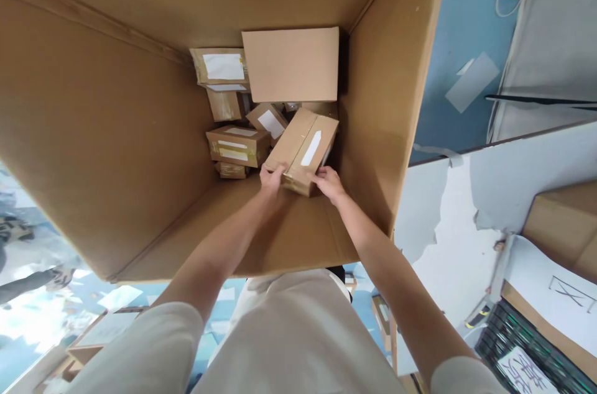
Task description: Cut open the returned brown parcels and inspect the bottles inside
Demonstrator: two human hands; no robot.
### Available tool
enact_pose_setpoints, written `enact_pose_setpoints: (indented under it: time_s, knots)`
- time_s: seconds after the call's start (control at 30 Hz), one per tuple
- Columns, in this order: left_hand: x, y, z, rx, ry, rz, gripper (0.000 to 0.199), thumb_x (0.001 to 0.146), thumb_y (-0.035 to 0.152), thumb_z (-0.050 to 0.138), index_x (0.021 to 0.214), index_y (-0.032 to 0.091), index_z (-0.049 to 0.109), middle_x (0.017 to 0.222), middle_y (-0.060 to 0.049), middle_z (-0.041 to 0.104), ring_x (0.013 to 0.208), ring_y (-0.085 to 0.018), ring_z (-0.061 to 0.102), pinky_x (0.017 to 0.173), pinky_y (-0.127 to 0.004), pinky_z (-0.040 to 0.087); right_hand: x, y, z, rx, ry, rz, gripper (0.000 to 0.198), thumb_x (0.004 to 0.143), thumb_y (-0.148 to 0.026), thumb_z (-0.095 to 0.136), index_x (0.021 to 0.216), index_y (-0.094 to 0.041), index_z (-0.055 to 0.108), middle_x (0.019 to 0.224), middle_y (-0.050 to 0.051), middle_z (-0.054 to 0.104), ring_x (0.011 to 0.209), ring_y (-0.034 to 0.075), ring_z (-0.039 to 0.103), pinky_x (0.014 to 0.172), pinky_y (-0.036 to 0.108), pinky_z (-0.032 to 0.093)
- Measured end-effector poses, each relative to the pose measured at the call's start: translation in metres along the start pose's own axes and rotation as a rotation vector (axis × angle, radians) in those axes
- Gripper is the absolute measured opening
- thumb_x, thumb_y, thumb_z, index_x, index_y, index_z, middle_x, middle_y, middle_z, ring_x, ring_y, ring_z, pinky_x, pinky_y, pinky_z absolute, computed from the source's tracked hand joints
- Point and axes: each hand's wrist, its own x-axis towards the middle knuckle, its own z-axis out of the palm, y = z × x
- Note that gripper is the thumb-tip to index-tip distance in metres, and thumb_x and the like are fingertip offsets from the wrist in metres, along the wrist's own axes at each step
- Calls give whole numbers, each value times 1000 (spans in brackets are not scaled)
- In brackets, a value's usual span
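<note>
Both my arms reach down into a very large cardboard box (153,114). A taped carton (296,144) with a white label is held between my hands, tilted over the other boxes. My left hand (272,178) grips its near left corner, thumb on top. My right hand (328,183) grips its near right side. Just beyond lies a larger plain carton (291,64). Smaller labelled boxes are piled at the left, among them a taped box (239,145) and a box with a big white label (222,66). The held carton's underside is hidden.
The large box's right wall (396,83) rises beside my right arm. To the right stand a worn white table (448,214), a black crate (517,344) and a yellow-and-black cutter (478,316). Paper scraps (473,80) lie on the blue floor.
</note>
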Motion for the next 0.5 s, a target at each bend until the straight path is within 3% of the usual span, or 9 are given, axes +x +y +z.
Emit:
enact_pose_setpoints:
  time_s: [0.07,0.17,0.23,0.37,0.5]
  knots:
    - [14,-2,-20,-35,8,-22,55,64,33,80,112,19,57,108,-8,67,91,-22,67,74,-36,58,17,1,-8,-9,71,-26,58,81,-51,59,127,-16,53,125,14,62,111,21,61,96,33,48]
    - [31,-11,-38,-65,-45,12,55,61,34,82,108,18,58,111,-11,66,93,-24,66,72,-37,59,58,-4,-31,-84,362,-86,81,83,-55,55,147,-15,28,151,19,34,139,25,36,110,39,35]
    - [36,-17,-44,-89,-79,35,56,60,35,82,107,18,59,112,-11,66,95,-24,66,73,-38,59,86,-11,-42,-91,373,-168,83,87,-56,47,152,-16,15,157,16,23,145,23,24,113,40,30]
    - [24,-21,-43,-168,-80,26,56,58,27,83,107,19,58,112,-9,66,98,-23,65,78,-35,58,113,-30,-45,-54,144,-336,75,91,-48,45,152,-18,14,151,13,36,138,18,36,110,35,34]
    - [-15,-12,-42,-363,-27,-56,50,63,20,73,110,24,55,112,-3,67,100,-20,64,82,-31,56,90,-48,-43,24,216,-336,58,89,-43,50,140,-18,41,137,12,46,121,20,50,104,37,41]
